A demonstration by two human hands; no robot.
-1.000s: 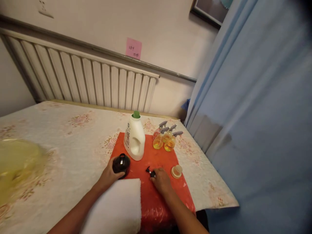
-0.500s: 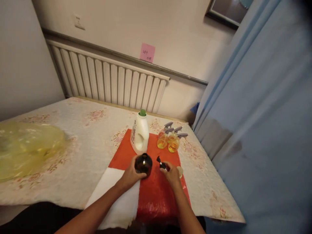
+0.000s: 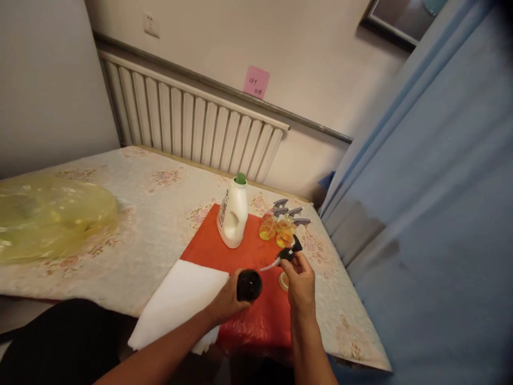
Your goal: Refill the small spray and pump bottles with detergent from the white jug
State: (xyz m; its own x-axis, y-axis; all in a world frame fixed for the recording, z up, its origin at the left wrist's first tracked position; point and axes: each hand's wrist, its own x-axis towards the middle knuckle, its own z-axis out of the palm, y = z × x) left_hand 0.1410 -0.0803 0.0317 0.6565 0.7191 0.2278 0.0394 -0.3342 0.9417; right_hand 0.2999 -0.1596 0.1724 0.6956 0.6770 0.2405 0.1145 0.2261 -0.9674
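My left hand point(image 3: 227, 302) is wrapped round a dark round bottle point(image 3: 249, 285) and holds it over the red mat point(image 3: 208, 246). My right hand point(image 3: 300, 280) pinches a black pump head point(image 3: 289, 252) whose thin white tube points toward the bottle's mouth. The tube's tip is just outside the bottle. A small tan cap point(image 3: 284, 281) lies on the mat, partly hidden behind my right hand.
A white jug with a green cap point(image 3: 233, 216) stands on the mat, with three yellow spray bottles point(image 3: 279, 227) to its right. A white towel point(image 3: 176, 299) overlaps the mat's near left. A yellow plastic bag point(image 3: 48, 216) lies far left. A blue curtain point(image 3: 433, 214) hangs right.
My right hand has lifted the pump head off the mat and raised it beside the bottle. My left hand has tilted the bottle and brought it nearer. The view has shifted left.
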